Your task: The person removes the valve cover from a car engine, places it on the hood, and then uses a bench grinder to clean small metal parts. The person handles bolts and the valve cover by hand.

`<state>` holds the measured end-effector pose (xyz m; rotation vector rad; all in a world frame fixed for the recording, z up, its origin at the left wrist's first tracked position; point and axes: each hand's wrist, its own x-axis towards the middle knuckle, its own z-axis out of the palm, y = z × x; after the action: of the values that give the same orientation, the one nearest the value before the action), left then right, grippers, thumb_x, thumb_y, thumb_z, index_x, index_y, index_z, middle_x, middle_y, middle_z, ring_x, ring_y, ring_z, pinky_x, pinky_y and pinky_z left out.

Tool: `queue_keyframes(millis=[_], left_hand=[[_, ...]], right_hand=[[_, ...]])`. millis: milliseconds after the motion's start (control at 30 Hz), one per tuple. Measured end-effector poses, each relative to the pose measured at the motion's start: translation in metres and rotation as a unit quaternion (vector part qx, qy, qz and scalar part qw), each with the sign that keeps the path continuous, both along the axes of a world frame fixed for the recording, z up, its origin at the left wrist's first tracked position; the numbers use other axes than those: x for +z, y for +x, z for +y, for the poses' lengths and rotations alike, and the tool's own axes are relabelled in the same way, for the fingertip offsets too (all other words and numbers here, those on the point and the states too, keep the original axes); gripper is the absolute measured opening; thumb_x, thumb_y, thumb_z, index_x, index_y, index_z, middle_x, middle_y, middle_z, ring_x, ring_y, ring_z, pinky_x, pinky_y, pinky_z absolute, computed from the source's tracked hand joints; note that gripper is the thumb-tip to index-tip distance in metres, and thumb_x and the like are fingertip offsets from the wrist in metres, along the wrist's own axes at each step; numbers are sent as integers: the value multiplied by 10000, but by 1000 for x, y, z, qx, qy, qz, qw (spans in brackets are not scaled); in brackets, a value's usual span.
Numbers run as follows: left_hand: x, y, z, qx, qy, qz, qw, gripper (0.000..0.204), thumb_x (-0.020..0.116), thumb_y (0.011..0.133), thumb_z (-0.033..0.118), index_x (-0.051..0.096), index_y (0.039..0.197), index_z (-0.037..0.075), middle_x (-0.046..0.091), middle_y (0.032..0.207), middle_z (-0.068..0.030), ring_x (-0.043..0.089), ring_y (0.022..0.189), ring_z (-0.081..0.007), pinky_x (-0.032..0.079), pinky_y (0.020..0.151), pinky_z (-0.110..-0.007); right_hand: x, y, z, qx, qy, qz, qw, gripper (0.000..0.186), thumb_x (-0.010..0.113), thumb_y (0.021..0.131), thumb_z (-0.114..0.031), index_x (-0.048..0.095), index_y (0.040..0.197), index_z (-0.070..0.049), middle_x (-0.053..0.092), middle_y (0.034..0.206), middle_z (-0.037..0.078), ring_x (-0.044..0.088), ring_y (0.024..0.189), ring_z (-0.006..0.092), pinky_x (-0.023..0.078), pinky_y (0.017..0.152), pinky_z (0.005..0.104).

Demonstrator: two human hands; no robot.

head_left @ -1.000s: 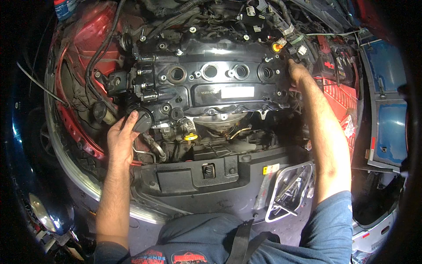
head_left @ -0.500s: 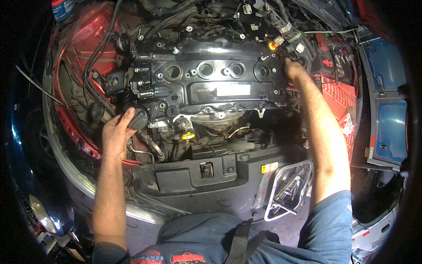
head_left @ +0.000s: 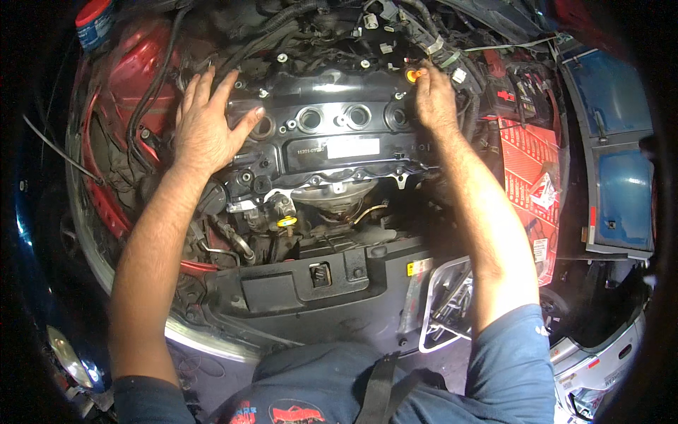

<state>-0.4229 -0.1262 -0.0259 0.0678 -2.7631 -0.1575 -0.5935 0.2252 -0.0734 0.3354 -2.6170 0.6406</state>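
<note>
The valve cover (head_left: 325, 134) sits across the top of the engine, in the middle of the engine bay. It is a broad, black moulding, glossy along its raised rear band, where the light throws a strong highlight. Four round plug bores run in a row along its middle; the leftmost lies beside the left thumb and is partly hidden. The two central bores show pale, bright rims. Forward of the row is a recessed rectangular panel bearing printed characters and a white label (head_left: 353, 147). The front edge is wavy, with small lugs projecting from it.

The left hand (head_left: 205, 134) is released: its fingers are extended and parted over the left end of the cover, gripping nothing. Whether its palm bears on the surface cannot be told. The right hand (head_left: 436, 99) is at the right rear corner, fingers bent, the tips at an orange-yellow fitting (head_left: 415, 74). Whether it grasps this fitting or only touches it cannot be told.

Below the cover's front edge, left of centre, is a yellow handle (head_left: 286, 222). A black front panel (head_left: 296, 290) spans the near side of the bay. A metal-rimmed tray (head_left: 424, 332) of tools lies partly behind the right forearm.
</note>
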Motion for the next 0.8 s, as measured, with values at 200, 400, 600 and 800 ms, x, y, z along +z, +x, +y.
queue_keyframes(millis=[200, 400, 600, 800], left_hand=[[-2, -11, 2, 15, -16, -108, 994, 671, 701, 839, 498, 540, 1361, 108, 461, 1428, -191, 367, 1342, -408, 333, 1129, -489], [-3, -12, 6, 17, -21, -105, 994, 713, 713, 818, 511, 534, 1364, 90, 510, 1381, -169, 383, 1322, -395, 341, 1125, -484], [-2, -13, 8, 35, -41, -124, 991, 736, 704, 820, 544, 528, 1381, 100, 526, 1361, -110, 369, 1324, -353, 381, 1109, -446], [-6, -13, 6, 18, -38, -100, 994, 723, 703, 825, 534, 539, 1370, 87, 550, 1323, -130, 391, 1310, -372, 379, 1103, -470]], right_hand=[[-16, 5, -2, -33, -15, -60, 998, 462, 334, 1039, -424, 597, 1301, -149, 564, 1262, 193, 546, 1177, 384, 430, 1005, 497], [-18, 8, -8, -28, -33, -45, 998, 464, 315, 1044, -415, 592, 1298, -142, 544, 1300, 174, 533, 1203, 370, 422, 1017, 491], [-19, 12, -10, -30, -45, -41, 998, 442, 329, 1039, -389, 604, 1271, -133, 551, 1286, 188, 573, 1151, 384, 454, 979, 493], [-18, 11, -11, -26, -43, -23, 999, 426, 346, 1035, -369, 615, 1251, -119, 574, 1253, 186, 597, 1110, 393, 482, 947, 482]])
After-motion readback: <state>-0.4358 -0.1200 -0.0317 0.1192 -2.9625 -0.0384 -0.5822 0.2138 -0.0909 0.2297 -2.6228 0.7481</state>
